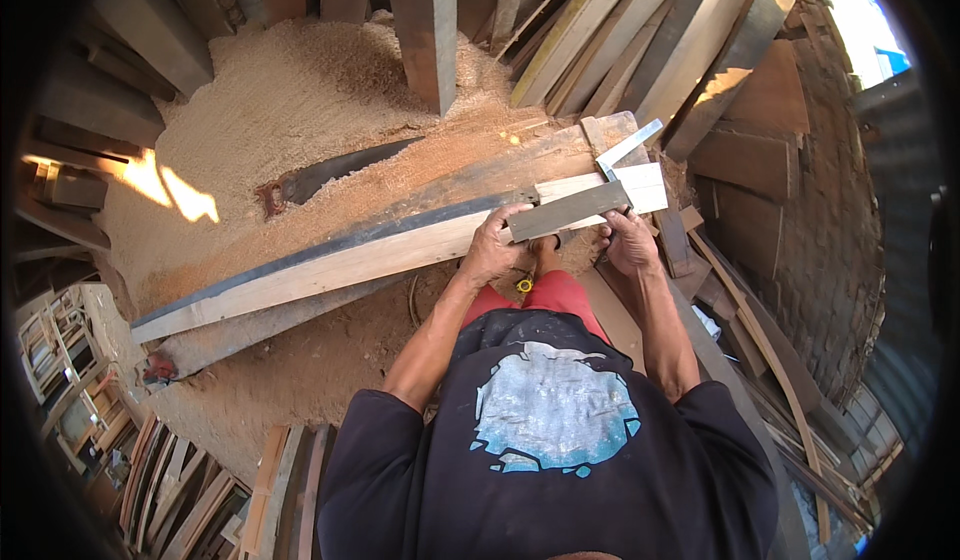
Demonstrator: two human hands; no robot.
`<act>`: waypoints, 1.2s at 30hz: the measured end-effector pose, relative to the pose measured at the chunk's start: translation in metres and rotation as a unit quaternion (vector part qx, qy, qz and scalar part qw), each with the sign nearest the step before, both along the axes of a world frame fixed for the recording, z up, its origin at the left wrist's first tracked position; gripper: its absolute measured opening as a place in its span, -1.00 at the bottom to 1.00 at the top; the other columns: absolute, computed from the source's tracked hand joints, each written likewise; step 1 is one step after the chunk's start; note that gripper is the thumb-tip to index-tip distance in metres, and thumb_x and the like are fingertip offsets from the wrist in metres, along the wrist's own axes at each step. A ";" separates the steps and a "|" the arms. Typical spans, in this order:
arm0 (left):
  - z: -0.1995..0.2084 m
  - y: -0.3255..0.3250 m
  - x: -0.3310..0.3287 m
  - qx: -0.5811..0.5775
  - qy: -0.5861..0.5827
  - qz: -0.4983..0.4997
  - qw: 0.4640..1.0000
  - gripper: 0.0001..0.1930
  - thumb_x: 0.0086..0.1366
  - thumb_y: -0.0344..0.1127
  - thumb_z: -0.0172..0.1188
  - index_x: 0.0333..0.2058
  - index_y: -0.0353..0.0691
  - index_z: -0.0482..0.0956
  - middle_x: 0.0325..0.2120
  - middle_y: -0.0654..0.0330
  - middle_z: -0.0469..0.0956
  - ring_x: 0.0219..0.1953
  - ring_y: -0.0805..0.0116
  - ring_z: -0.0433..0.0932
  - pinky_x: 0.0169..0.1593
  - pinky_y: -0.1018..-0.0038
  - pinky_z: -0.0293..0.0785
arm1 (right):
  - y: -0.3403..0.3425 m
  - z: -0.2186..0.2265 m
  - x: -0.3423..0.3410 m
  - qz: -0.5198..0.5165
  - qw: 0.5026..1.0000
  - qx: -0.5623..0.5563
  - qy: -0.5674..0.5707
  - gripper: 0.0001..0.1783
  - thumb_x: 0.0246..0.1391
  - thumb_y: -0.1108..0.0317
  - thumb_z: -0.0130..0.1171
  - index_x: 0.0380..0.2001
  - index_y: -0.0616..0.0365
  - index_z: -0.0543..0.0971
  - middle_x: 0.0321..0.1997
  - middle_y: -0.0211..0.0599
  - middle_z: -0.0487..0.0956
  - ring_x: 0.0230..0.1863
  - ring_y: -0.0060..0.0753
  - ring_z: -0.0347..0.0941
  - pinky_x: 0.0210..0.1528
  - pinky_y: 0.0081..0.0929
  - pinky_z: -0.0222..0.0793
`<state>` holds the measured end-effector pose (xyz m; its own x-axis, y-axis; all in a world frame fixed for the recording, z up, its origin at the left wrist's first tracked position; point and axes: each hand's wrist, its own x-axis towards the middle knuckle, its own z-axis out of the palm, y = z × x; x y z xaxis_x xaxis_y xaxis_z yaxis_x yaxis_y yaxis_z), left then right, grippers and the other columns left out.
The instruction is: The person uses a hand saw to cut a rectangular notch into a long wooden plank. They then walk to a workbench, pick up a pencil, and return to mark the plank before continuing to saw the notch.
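My left hand (pixel 495 244) grips the left end of a short grey-brown wooden block (pixel 568 211). At the block's right end, my right hand (pixel 630 242) has its thumb and fingers closed on the edge. A metal square (pixel 628 146) stands by the block's far right corner, one bright arm pointing away to the right. Whether the right fingers also touch the square is hidden. Beyond the block lies a pale piece of wood (pixel 648 188), resting on a long, thick plank (pixel 300 274) with a dark top edge.
A handsaw (pixel 345 170) with a reddish handle lies in sawdust (pixel 240 120) on the left. Stacked boards (pixel 640 40) lean at the back right. Thin strips of wood (pixel 750 320) lie at the right, beside a brick wall (pixel 840 170). A small yellow object (pixel 524 285) is near my legs.
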<state>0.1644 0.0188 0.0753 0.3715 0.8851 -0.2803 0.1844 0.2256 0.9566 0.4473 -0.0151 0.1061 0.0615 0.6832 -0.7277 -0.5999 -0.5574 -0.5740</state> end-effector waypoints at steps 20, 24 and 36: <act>-0.001 -0.005 0.010 -0.075 0.005 -0.049 0.996 -0.48 0.16 -0.59 0.33 0.11 -0.12 0.51 -0.02 0.19 0.61 0.10 0.35 0.53 0.18 0.39 0.44 | -0.007 0.026 -0.006 0.328 0.726 0.092 -0.597 -0.29 0.05 0.25 0.40 0.24 0.27 0.44 0.12 0.18 0.45 0.04 0.02 0.51 0.10 -0.16 0.46; -0.020 -0.012 0.008 -0.003 -0.057 -0.044 0.997 -0.47 0.08 -0.63 0.22 0.07 -0.13 0.52 -0.05 0.12 0.64 0.03 0.26 0.59 0.13 0.38 0.47 | 0.014 0.066 -0.015 0.463 0.707 0.129 -0.518 -0.40 0.04 0.12 0.42 0.09 0.24 0.59 -0.06 0.08 0.53 0.02 0.01 0.52 0.10 -0.14 0.43; 0.033 -0.006 -0.016 0.141 -0.073 -0.210 0.965 -0.33 0.13 -0.61 0.29 0.22 0.06 0.46 0.29 -0.02 0.34 0.29 -0.02 0.36 0.34 0.18 0.32 | 0.009 0.044 -0.016 0.470 0.877 -0.102 0.025 -0.11 -0.07 -0.19 0.50 0.05 0.45 0.59 -0.08 0.02 0.67 -0.02 -0.15 0.59 0.05 -0.30 0.47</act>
<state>0.1488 0.0125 0.1080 0.7308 0.6818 0.0323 0.0611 -0.1125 0.9918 0.4309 -0.0065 0.1505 -0.4940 0.2707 -0.8263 0.1566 -0.9070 -0.3908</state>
